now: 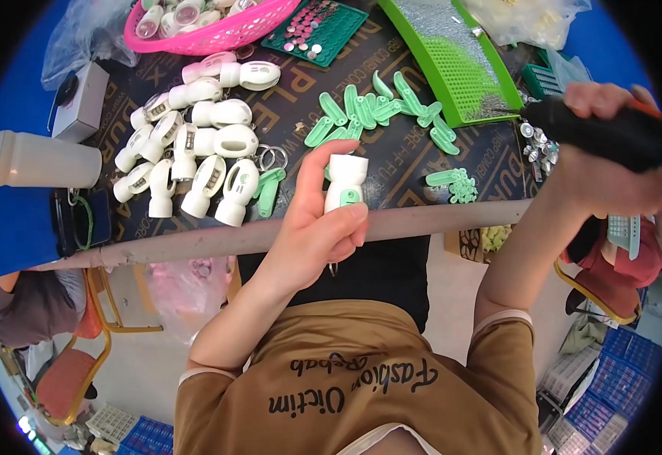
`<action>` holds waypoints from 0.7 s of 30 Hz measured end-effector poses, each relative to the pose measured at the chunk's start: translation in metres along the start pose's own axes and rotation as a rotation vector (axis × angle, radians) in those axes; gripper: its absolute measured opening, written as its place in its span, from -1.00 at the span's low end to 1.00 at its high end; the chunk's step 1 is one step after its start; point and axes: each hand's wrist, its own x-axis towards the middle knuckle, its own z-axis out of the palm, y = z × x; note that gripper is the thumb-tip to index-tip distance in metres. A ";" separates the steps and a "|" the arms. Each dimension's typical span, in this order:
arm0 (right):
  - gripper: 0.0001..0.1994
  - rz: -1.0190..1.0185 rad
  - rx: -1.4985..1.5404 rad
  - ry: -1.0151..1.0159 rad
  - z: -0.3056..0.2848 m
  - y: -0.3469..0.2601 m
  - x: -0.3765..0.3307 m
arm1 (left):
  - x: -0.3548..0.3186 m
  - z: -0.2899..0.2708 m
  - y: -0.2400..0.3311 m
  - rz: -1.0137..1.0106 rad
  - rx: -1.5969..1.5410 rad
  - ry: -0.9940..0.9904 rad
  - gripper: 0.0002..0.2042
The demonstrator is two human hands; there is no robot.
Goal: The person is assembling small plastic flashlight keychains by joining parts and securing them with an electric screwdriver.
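My left hand (317, 235) is closed around a small white plastic keychain body (347, 173) with a mint-green part in its side, held above the table's near edge. My right hand (611, 186) grips a black electric screwdriver (592, 130). Its thin bit points left, over the lower end of a bright green tray (452, 72) with small silver screws. Between the hands lie several mint-green oval covers (363, 110) and a little heap of tiny green pieces (463, 189). Several white keychain bodies (211, 142) are grouped left of my left hand, some with metal rings.
At the far left stands a pink basket (194, 39) of white parts, beside a teal tray (344, 30) with small discs. A white cup (46, 161), a white box (82, 102) and a dark phone (95, 216) line the left side. Another person (35, 307) sits at left.
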 end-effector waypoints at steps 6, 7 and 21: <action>-0.39 -0.026 -0.454 0.276 -0.012 0.045 -0.003 | 0.002 0.006 0.000 0.032 0.060 0.010 -0.45; -0.40 -0.010 -0.413 0.287 -0.016 0.051 -0.007 | 0.004 0.010 0.001 0.037 0.066 0.006 -0.45; -0.36 -0.136 -0.484 0.301 -0.004 0.035 -0.006 | 0.125 0.104 0.009 0.226 0.041 0.000 -0.43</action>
